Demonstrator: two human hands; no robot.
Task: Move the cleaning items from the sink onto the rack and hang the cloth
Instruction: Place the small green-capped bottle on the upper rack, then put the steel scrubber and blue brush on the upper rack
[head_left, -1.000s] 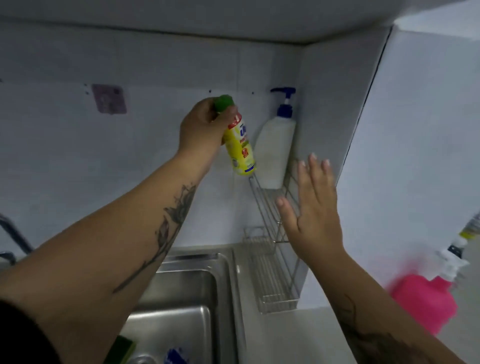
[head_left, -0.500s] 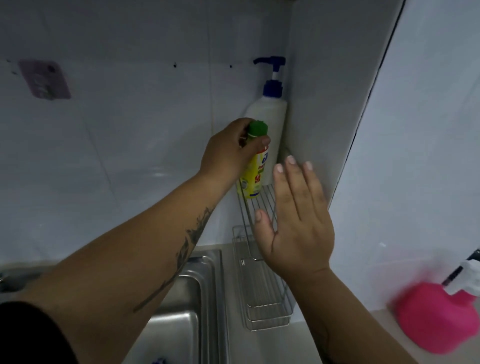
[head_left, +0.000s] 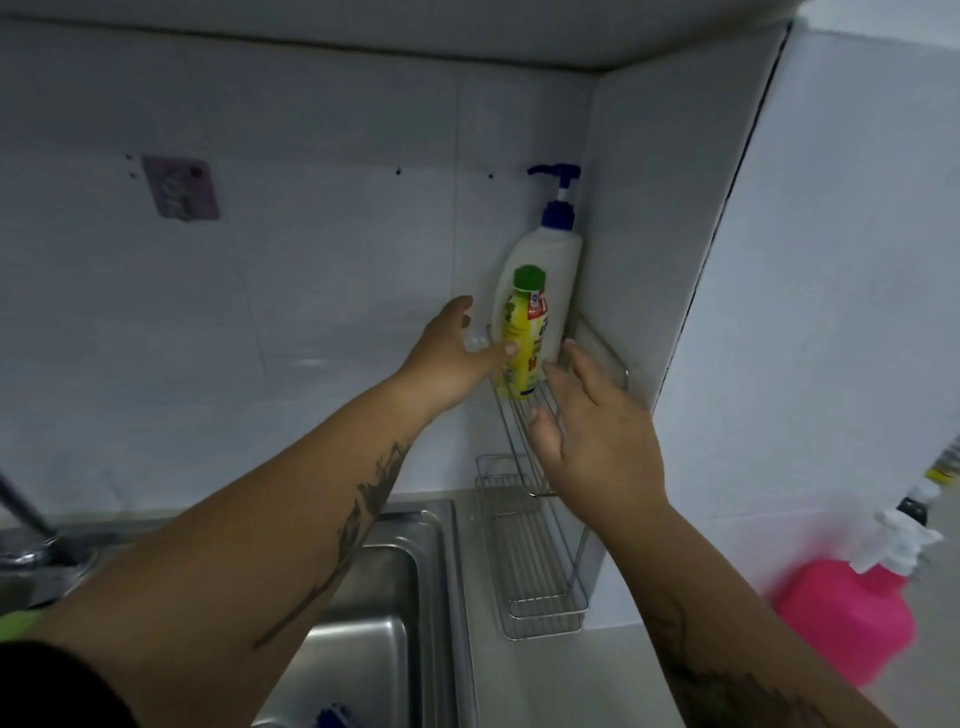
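A yellow bottle (head_left: 522, 338) with a green cap stands on the upper shelf of the wire rack (head_left: 602, 353), in front of a white pump bottle (head_left: 558, 260) with a blue pump. My left hand (head_left: 452, 358) is open just left of the yellow bottle, its thumb tip touching the bottle's side. My right hand (head_left: 597, 441) is open in front of the upper shelf, fingers near the bottle's base. The rack's lower shelf (head_left: 540, 571) is bare. A blue item (head_left: 332, 719) shows at the sink's (head_left: 395, 597) bottom edge. No cloth is in view.
A steel tap (head_left: 31, 525) stands at the left of the sink. A purple wall hook (head_left: 179, 187) is stuck on the tiled wall at upper left. A pink spray bottle (head_left: 847, 618) with a white trigger stands on the counter at right.
My left hand lowered the yellow bottle onto the rack's upper shelf and let go of its cap, sliding down beside it. My right hand stayed open near the shelf.
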